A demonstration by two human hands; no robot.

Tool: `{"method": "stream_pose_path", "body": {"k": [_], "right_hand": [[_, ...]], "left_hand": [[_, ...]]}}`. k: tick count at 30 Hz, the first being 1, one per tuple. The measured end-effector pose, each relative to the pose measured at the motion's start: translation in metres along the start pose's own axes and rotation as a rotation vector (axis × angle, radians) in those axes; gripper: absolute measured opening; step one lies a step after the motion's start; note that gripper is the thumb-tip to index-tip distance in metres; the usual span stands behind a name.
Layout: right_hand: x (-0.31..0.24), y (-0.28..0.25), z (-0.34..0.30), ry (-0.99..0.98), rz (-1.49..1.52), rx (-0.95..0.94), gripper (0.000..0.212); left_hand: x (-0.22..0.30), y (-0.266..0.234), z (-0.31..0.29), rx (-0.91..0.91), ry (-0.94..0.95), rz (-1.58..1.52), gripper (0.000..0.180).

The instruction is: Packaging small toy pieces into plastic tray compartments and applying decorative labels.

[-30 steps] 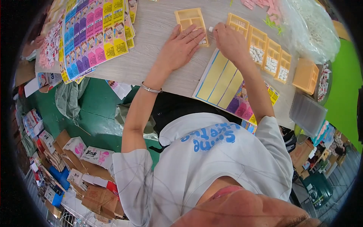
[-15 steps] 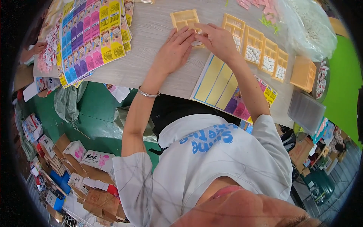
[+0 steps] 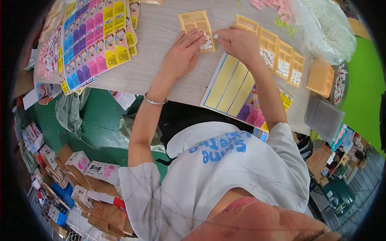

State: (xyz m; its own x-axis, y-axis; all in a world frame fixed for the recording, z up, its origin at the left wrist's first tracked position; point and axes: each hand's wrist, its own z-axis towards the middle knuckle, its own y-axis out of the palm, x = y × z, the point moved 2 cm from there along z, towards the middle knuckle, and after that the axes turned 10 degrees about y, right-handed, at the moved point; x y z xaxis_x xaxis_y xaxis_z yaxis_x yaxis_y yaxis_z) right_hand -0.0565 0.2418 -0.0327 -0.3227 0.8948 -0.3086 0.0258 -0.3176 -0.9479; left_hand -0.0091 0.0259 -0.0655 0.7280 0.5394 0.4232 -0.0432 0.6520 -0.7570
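A pale orange compartment tray [image 3: 195,17] lies on the table with small white blocks [image 3: 206,45] in its near compartment. My left hand [image 3: 181,52] is closed over the tray's left side, fingertips by those blocks; its thumb is partly hidden. Just off the tray's right side, my right hand [image 3: 240,42] pinches one small white block [image 3: 216,36] between thumb and fingertip. Beyond that hand, several similar trays [image 3: 277,40] stand in a slanting row, with white blocks [image 3: 283,68] in their near compartments. The nearest part of the leftmost one is covered by my right hand.
Stacked printed colour sheets [image 3: 96,44] cover the table's left. A yellow-striped sheet [image 3: 227,82] lies under my right forearm. At right are stacked orange trays [image 3: 319,78], a clear plastic box [image 3: 324,114] and a bag of white pieces [image 3: 327,30]. Cardboard boxes [image 3: 102,170] crowd the floor at lower left.
My right hand has moved right, away from the tray, and a white block now shows in its pinch. More of the tray and its blocks is visible. My left hand stays on the tray.
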Motion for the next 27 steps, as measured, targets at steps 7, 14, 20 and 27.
{"method": "stream_pose_path", "body": {"k": [7, 14, 20, 27], "right_hand": [[-0.013, -0.009, -0.005, 0.019, 0.123, 0.119, 0.016], [-0.034, 0.003, -0.007, -0.03, 0.172, 0.118, 0.015], [-0.035, 0.007, -0.011, -0.049, 0.138, 0.023, 0.015], [-0.032, 0.012, -0.005, -0.05, 0.192, 0.076, 0.012]], "left_hand": [[-0.001, -0.001, -0.003, 0.002, 0.015, -0.007, 0.046], [-0.002, -0.001, -0.001, 0.007, 0.008, -0.013, 0.047], [-0.003, -0.001, -0.002, 0.01, -0.002, -0.014, 0.044], [-0.002, 0.0, 0.0, 0.011, 0.001, -0.019, 0.043]]}}
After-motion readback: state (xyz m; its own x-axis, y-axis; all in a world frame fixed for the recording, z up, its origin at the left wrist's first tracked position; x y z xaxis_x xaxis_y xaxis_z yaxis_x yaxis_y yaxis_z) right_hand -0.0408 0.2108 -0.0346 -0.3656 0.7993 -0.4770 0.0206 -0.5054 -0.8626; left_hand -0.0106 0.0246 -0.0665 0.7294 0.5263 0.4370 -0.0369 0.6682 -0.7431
